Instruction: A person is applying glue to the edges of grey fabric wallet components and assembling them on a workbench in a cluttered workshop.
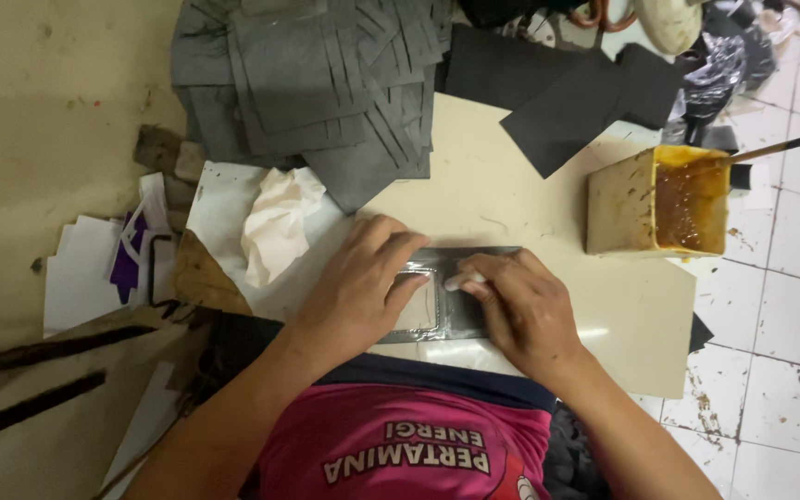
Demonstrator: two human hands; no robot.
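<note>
Nearest the camera is the person's pink shirt (409, 435), with both forearms reaching forward over the edge of a cream board (511, 194) that serves as the work surface. The left hand (358, 292) lies flat, fingers spread and relaxed, pressing down on a dark rectangular piece (460, 319) with a pale clear window (418, 310) set in it; it grips nothing, only holds the piece still against the board. The right hand (520, 310) rests on the right part of the same piece, its fingers curled and pinched on a small white wad (465, 278) that touches the piece near the window's right edge. The dark piece lies at the near middle of the board, just in front of the person's body. To the left of the left hand a crumpled white cloth (275, 222) sits on a white sheet (219, 204). Further off to the right, at the board's edge, stands a yellowish box-shaped container (622, 218) of amber glue (690, 204), with a brush handle (784, 145) slanting out over the tiled floor (789, 306). At the far end lie a heap of grey cut sheets (307, 83) and several black sheets (567, 102).
</note>
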